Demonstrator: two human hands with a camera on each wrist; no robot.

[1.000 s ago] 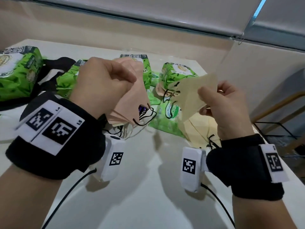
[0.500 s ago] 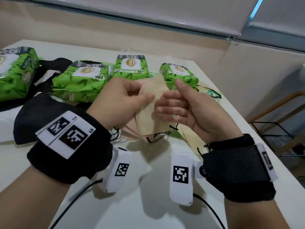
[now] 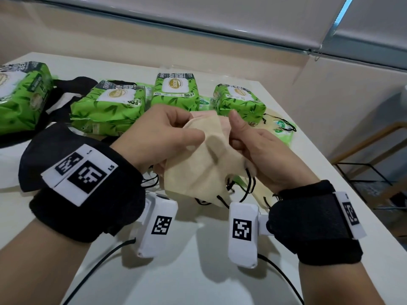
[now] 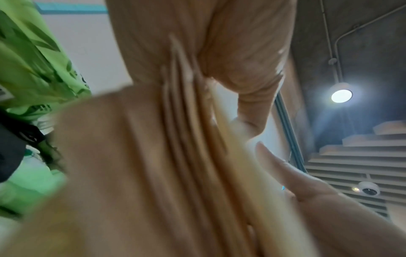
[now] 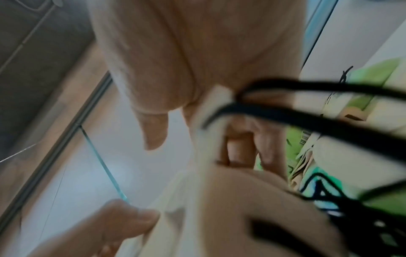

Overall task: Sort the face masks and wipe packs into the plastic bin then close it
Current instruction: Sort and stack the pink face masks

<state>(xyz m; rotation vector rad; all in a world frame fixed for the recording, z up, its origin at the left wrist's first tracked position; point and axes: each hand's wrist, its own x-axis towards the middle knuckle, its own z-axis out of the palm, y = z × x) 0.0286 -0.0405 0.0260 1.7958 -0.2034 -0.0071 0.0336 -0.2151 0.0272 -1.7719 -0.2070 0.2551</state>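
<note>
Hands: left hand [image 3: 163,137] and right hand [image 3: 259,150] both pinch the beige mask stack [image 3: 198,170]
Left: green wipe packs [image 3: 174,93] at 12 o'clock lie unsorted; bin unseen

The face masks [image 3: 198,172] held up front are pale beige and soft pink, with thin black ear loops [image 3: 248,188]. The wipe packs [image 3: 110,104] are bright green with a darker leaf pattern and white lids. A black mask [image 3: 39,155] lies on the white bench [image 3: 187,271]. The wristbands [image 3: 88,208] are black with black-and-white square codes.
</note>
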